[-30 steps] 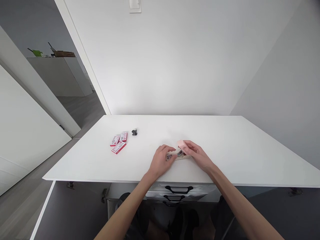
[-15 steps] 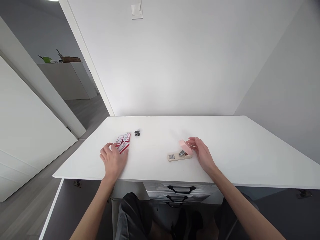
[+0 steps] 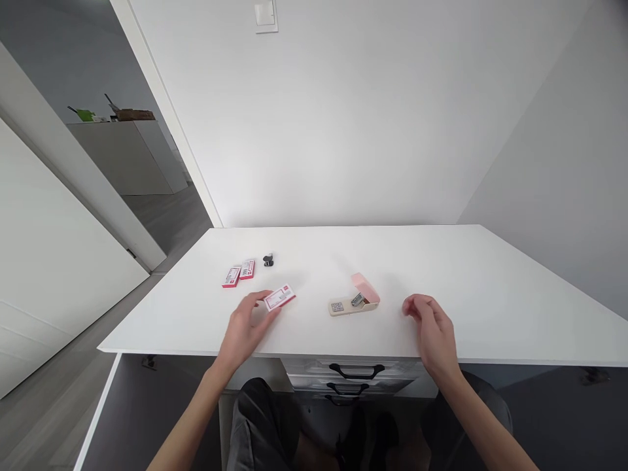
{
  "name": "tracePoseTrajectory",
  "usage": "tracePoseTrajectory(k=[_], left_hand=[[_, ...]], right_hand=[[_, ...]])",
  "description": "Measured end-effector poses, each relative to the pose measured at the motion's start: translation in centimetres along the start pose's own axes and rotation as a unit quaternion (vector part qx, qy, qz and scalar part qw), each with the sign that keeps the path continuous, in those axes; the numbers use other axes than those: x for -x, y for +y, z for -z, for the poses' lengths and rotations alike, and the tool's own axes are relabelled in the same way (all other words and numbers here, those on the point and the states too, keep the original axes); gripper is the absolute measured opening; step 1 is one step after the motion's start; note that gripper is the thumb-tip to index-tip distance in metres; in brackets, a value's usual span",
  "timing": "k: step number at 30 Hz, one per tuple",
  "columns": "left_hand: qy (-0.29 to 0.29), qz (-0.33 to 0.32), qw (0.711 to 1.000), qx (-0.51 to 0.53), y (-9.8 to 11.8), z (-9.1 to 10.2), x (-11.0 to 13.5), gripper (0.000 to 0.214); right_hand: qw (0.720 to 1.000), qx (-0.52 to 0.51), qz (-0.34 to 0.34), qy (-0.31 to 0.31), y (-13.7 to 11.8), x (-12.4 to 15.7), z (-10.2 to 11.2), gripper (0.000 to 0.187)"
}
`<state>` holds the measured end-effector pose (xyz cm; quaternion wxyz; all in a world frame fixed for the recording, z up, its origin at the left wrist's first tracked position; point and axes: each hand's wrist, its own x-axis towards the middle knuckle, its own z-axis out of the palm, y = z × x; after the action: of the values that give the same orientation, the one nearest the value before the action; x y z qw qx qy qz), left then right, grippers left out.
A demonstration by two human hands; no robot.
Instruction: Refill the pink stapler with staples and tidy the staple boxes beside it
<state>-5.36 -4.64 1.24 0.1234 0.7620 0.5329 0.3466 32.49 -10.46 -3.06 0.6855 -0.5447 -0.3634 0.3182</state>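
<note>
My left hand (image 3: 244, 332) pinches a small red-and-white staple box (image 3: 280, 297) between thumb and fingers, just left of the stapler. The stapler has a cream base (image 3: 346, 307) and a pink top (image 3: 366, 288) that is swung up, so the metal part (image 3: 358, 299) between them shows. To the right of the stapler, apart from it, my right hand (image 3: 432, 330) is closed with its fingers curled in; nothing shows in it. Two more staple boxes (image 3: 231, 277) lie side by side at the left of the table.
A small black-and-silver object (image 3: 268, 260) sits near the two boxes. The white table (image 3: 466, 261) meets a wall with a light switch (image 3: 265, 14). Drawers with black handles (image 3: 356, 371) are under its front edge, above my knees.
My left hand has taken one staple box from the group and carried it right, toward the stapler. My right hand has let go of the stapler's raised top and moved right, its fingers curling.
</note>
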Motion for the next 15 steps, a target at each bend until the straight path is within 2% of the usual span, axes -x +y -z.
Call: tracePoseTrajectory(k=[3,5,7,10,15], left_hand=[[-0.088,-0.01,0.994,0.069,2.7,-1.2,-0.1,0.041],[-0.13,-0.018,0.986,0.101,4.0,-2.0,-0.3,0.04],[-0.157,-0.019,0.979,0.126,4.8,-2.7,-0.5,0.04],[-0.182,-0.018,0.97,0.163,5.2,-3.3,-0.7,0.041],[-0.194,-0.009,0.963,0.186,4.6,-3.5,-0.6,0.042]], right_hand=[[0.984,0.059,0.004,-0.17,-1.4,1.6,0.1,0.029],[0.955,0.075,-0.016,-0.286,-2.0,2.2,-0.3,0.026],[0.924,0.091,-0.025,-0.37,-2.2,2.5,-0.9,0.026],[0.896,0.109,-0.026,-0.43,-2.5,2.4,-2.1,0.034],[0.878,0.127,-0.031,-0.46,-3.0,2.1,-3.3,0.041]])
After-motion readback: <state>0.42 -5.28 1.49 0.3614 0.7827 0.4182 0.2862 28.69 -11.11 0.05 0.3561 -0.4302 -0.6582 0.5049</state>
